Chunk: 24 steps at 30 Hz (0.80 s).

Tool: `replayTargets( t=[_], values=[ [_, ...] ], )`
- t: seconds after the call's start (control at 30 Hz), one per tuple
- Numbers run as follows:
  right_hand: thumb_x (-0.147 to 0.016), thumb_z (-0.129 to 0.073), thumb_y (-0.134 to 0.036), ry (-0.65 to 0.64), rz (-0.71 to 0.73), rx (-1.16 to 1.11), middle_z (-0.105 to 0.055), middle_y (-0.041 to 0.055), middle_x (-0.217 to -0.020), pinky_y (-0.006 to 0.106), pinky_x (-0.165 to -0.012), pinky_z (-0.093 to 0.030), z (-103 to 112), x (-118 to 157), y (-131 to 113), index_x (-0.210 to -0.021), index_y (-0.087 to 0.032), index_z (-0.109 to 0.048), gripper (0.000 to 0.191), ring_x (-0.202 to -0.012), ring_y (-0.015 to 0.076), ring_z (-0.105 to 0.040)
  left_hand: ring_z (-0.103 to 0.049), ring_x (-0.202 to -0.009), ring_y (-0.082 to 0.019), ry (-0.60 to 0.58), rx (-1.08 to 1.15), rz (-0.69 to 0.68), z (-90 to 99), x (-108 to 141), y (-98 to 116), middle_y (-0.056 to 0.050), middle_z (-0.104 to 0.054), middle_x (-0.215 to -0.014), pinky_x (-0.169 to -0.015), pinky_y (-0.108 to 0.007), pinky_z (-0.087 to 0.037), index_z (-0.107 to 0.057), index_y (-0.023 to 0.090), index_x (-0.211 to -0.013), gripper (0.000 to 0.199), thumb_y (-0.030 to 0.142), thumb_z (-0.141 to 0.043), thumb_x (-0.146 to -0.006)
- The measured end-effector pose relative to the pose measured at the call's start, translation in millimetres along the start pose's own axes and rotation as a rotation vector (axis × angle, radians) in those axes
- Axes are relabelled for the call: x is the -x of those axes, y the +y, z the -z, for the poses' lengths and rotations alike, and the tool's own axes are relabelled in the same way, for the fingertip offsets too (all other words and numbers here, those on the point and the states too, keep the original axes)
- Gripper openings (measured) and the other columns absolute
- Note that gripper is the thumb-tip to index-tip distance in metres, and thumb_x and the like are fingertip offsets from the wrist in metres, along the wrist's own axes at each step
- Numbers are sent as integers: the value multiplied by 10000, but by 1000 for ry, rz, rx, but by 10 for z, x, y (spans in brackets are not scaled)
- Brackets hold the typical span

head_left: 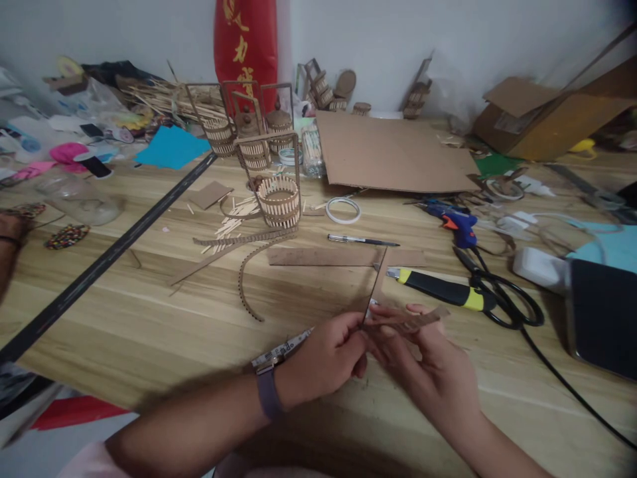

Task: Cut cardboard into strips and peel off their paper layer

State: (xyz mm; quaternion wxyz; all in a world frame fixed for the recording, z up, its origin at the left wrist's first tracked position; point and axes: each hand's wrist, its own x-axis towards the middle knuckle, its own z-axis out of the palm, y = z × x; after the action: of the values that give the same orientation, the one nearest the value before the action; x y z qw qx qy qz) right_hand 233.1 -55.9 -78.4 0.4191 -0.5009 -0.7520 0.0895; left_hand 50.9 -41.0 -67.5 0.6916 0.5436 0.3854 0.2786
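Both hands meet low in the head view, over the table's near part. My left hand (331, 352), with a watch on its wrist, pinches the lower end of a thin brown cardboard strip (379, 282) that points up and away. My right hand (430, 372) has its fingers wrapped round a short brown cardboard piece (415, 321), which meets the strip at the left fingertips. Beyond them lie a flat cardboard strip (323, 257), a pen (363, 239) and a yellow-black utility knife (438, 288). A patterned ruler (286, 347) is partly under my left wrist.
Ahead stands a small stick basket (279, 200) with a tall handle, beside loose sticks and curled strips. Black scissors (510, 299), a blue glue gun (460, 226) and a dark phone-like device (602, 315) lie right. Another person's arm (10, 242) rests at the far left edge.
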Motion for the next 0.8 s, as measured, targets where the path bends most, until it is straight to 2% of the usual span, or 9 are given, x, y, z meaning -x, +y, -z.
replayTargets(
  t=[0.13, 0.23, 0.33, 0.4, 0.53, 0.6, 0.7, 0.8],
  values=[
    [-1002, -583, -438, -10, -324, -323, -815, 57, -914, 308, -640, -622, -14, -18, 19, -1064, -252, -740, 251, -771, 210, -775, -457, -513, -78, -49, 36, -4, -11, -5, 19, -4, -643, -735, -482, -188, -361, -671, 136, -1125, 310, 282, -456, -956],
    [-995, -596, -449, -16, -377, -431, -812, 61, -898, 282, -614, -622, -25, -4, 28, -1038, -243, -734, 251, -728, 200, -771, -482, -527, -80, -70, 80, 1, -19, -18, -14, -54, -702, -845, -480, -190, -382, -648, 132, -1234, 400, 398, -493, -978],
    [-1008, -576, -428, -25, -339, -339, -807, 66, -942, 284, -647, -623, -24, 25, 15, -1040, -250, -711, 226, -775, 199, -771, -511, -519, -90, -84, 147, -16, -17, -43, -62, -79, -699, -874, -467, -207, -411, -613, 118, -1298, 597, 603, -526, -962],
    [-1012, -567, -406, -41, -245, -237, -803, 70, -975, 308, -696, -629, -15, 17, 2, -995, -256, -695, 198, -836, 210, -772, -528, -514, -98, -78, 183, -21, -13, -61, -84, -70, -681, -839, -480, -224, -442, -607, 101, -1294, 696, 689, -553, -925],
    [-972, -626, -346, -74, 73, -16, -800, 59, -1000, 393, -802, -626, 14, -65, 3, -958, -275, -681, 91, -940, 250, -768, -529, -495, -111, -49, 177, 1, -13, -71, -95, 6, -585, -645, -506, -231, -459, -631, 93, -1219, 692, 712, -569, -916],
    [-969, -615, -278, -83, 174, 30, -803, 45, -980, 425, -857, -612, 30, -95, 11, -980, -279, -680, 65, -940, 252, -771, -533, -497, -113, -49, 163, -3, -18, -62, -96, 12, -575, -626, -511, -230, -460, -641, 98, -1179, 659, 700, -565, -924],
    [-985, -573, -238, -81, 190, 69, -807, 36, -958, 448, -918, -586, 53, -95, 14, -1011, -282, -689, 126, -896, 242, -775, -544, -514, -108, -40, 153, -10, -33, -39, -103, -14, -622, -680, -519, -227, -470, -648, 101, -1144, 584, 643, -565, -943],
    [-1010, -561, -335, -48, 78, 64, -801, 48, -908, 386, -780, -609, 60, -74, 22, -972, -275, -713, 167, -841, 236, -770, -538, -511, -97, -32, 144, 20, -45, -23, -109, -41, -670, -743, -504, -217, -460, -648, 106, -1159, 491, 547, -560, -963]
  ],
)
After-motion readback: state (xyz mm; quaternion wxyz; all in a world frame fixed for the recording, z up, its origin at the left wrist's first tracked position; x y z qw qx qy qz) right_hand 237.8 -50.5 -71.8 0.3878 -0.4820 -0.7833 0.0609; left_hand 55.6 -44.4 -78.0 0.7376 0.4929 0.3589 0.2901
